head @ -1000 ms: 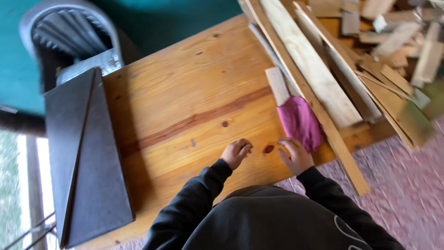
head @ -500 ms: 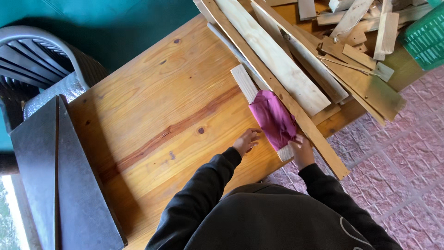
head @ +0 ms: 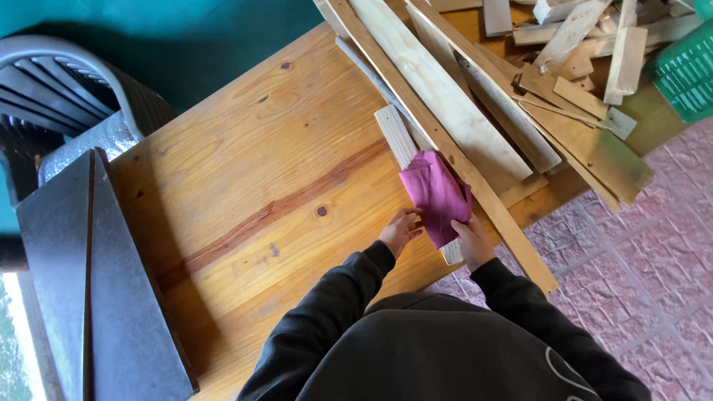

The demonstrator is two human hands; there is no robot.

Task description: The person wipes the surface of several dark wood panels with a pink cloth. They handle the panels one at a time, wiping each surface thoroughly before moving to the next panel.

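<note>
A crumpled magenta cloth (head: 437,194) lies draped over a pale wooden slat (head: 397,139).
</note>
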